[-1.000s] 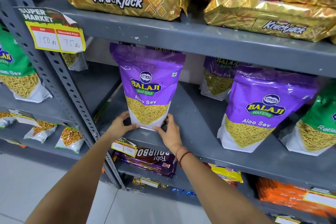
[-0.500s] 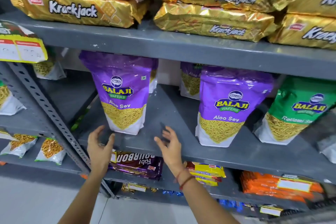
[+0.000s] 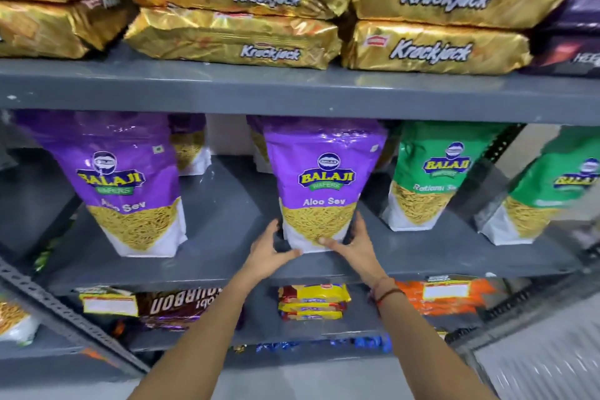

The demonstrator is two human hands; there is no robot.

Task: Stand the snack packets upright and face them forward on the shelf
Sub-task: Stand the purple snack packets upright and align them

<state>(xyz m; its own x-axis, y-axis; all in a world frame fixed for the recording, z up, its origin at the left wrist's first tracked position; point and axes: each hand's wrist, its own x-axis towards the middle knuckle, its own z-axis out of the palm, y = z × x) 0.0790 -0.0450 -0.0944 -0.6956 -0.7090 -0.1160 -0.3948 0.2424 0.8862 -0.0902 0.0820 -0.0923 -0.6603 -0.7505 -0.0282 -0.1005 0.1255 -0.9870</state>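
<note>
Four purple packets (image 3: 324, 178) – perhaps, two green packets (image 3: 428, 172), two hands (image 3: 269, 250)

The shelf (image 3: 227, 204) is grey painted metal with a smooth, matt finish. The purple Aloo Sev packet (image 3: 321, 178) is glossy plastic film that catches the light near its top. Above, the gold Krackjack packs (image 3: 435, 45) are crinkled, shiny metallic foil. The green packet (image 3: 431, 172) has the same glossy plastic skin. The perforated upright (image 3: 65, 312) is matt grey metal.

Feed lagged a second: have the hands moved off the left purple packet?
Yes. Both hands, left hand and right hand, shifted right along the shelf to the middle purple packet, gripping its base.
</note>
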